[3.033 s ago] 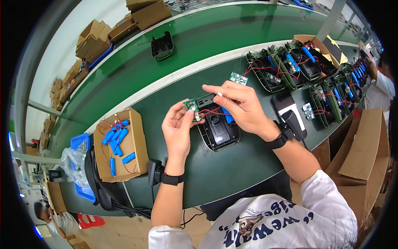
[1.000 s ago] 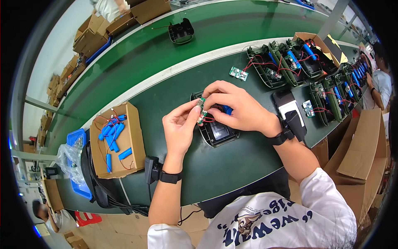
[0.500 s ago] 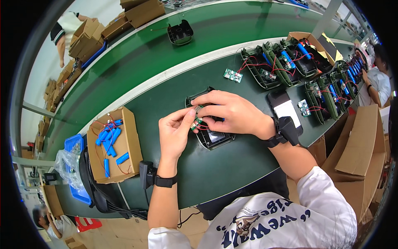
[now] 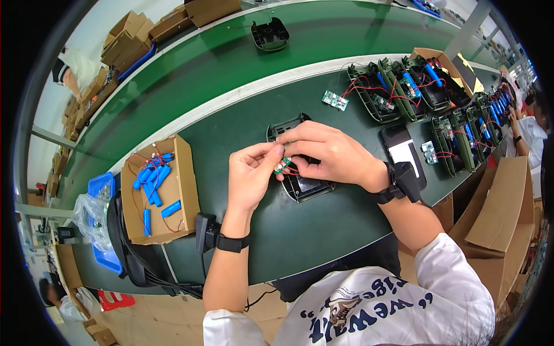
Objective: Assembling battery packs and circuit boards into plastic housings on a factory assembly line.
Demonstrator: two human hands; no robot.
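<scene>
A small green circuit board (image 4: 281, 166) with red wires is pinched between the thumb and fingers of my left hand (image 4: 249, 173). My right hand (image 4: 337, 154) meets it from the other side, its fingers bent in close to the board and wires. What its fingertips grip is hidden. Under both hands lies a dark plastic housing (image 4: 311, 189) on the green table, partly covered by my right hand.
An open carton (image 4: 187, 193) of blue battery cells (image 4: 153, 184) stands at left, beside a blue tray (image 4: 103, 190). To the right are a phone (image 4: 404, 155), a loose circuit board (image 4: 334, 100) and several housings (image 4: 375, 95). Another housing (image 4: 270, 34) sits across the green strip.
The view has shifted slightly, so the table items appear moved a little. Both hands stay together at the circuit board, with only small finger movement.
</scene>
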